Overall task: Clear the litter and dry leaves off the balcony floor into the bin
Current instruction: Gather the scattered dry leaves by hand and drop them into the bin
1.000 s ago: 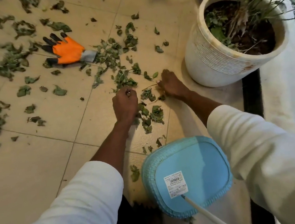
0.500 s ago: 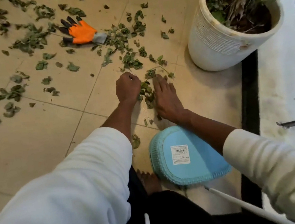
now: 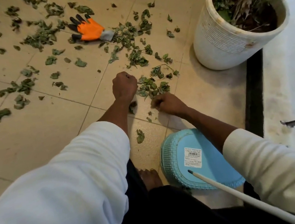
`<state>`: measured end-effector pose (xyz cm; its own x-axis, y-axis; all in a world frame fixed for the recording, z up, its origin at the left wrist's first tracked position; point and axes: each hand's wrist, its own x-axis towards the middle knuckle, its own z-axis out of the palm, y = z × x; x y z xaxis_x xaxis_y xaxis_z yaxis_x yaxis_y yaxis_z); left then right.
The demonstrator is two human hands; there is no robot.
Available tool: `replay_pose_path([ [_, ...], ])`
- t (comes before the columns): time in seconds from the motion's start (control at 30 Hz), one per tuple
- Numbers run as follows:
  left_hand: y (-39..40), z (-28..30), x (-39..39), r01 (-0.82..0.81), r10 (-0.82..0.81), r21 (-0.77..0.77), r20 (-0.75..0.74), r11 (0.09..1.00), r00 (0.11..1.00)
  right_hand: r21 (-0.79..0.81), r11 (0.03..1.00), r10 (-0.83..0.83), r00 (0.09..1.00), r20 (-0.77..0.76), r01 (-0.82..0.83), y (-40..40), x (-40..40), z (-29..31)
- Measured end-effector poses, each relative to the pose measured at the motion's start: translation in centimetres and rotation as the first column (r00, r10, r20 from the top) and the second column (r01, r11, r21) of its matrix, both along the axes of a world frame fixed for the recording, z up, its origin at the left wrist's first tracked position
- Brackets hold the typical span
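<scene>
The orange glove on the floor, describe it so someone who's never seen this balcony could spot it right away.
Start at the big white plant pot at the right edge of the tiled floor, then look left across the scattered leaves. The glove lies flat among them, beyond both hands. It is the only bright orange thing there, with black fingertips and a grey cuff.

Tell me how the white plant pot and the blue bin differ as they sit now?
The white plant pot stands upright, mouth up, holding soil and a plant; the blue bin appears tipped over, showing its labelled flat base. The pot is round and ridged; the bin is squarish with a woven-textured side. A white stick rests across the bin, nothing across the pot. Both sit on the tiled floor near the leaves.
</scene>
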<state>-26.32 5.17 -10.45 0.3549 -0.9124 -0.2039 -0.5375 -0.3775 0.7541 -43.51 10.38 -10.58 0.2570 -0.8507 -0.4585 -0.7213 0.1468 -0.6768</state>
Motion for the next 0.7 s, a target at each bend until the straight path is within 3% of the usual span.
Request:
replay_pose_path([
  [0.03,0.0,0.0,0.3,-0.009,0.009,0.002,0.002,1.000,1.000,0.024,0.999,-0.032,0.997,0.072,0.031,-0.4,0.2,0.4],
  [0.1,0.0,0.1,0.7,-0.025,0.025,0.009,0.010,1.000,1.000,0.218,0.969,0.093,0.989,0.119,-0.118,-0.2,1.0,1.2],
  [0.2,0.0,-0.1,1.4,-0.052,0.052,0.009,0.007,0.999,0.999,0.522,0.702,0.456,0.868,0.195,-0.486,2.0,3.0,0.9],
  [0.23,-0.1,-0.2,1.6,-0.062,0.062,0.008,-0.001,0.998,0.998,0.542,0.644,0.528,0.826,0.196,-0.540,2.7,3.8,0.5],
  [0.3,-0.1,-0.5,2.2,-0.079,0.079,0.008,-0.018,0.997,0.997,0.498,0.684,0.510,0.838,0.194,-0.532,3.4,5.3,-0.6],
  [0.4,0.1,-0.6,3.0,-0.099,0.100,0.018,-0.013,0.995,0.995,0.329,0.887,0.261,0.939,0.223,-0.325,2.0,5.6,-1.3],
  [0.47,0.2,-0.3,3.6,-0.121,0.122,0.022,-0.016,0.992,0.992,0.226,0.972,0.009,0.966,0.259,-0.069,0.3,4.6,-1.2],
  [0.5,0.2,-0.3,3.9,-0.134,0.135,0.020,-0.023,0.991,0.991,0.219,0.973,-0.134,0.945,0.299,0.069,-0.4,3.9,-0.8],
  [0.57,0.4,-0.4,4.5,-0.156,0.157,0.036,-0.052,0.987,0.986,0.289,0.907,-0.406,0.817,0.409,0.306,-1.5,2.5,0.1],
  [0.63,0.5,-0.6,5.0,-0.137,0.144,0.075,-0.092,0.988,0.985,0.266,0.839,-0.544,0.713,0.443,0.475,-2.5,0.8,0.7],
  [0.7,0.4,-0.9,5.2,-0.099,0.118,0.127,-0.149,0.987,0.982,0.056,0.815,-0.559,0.755,0.342,0.577,-4.1,-1.3,-0.1],
])
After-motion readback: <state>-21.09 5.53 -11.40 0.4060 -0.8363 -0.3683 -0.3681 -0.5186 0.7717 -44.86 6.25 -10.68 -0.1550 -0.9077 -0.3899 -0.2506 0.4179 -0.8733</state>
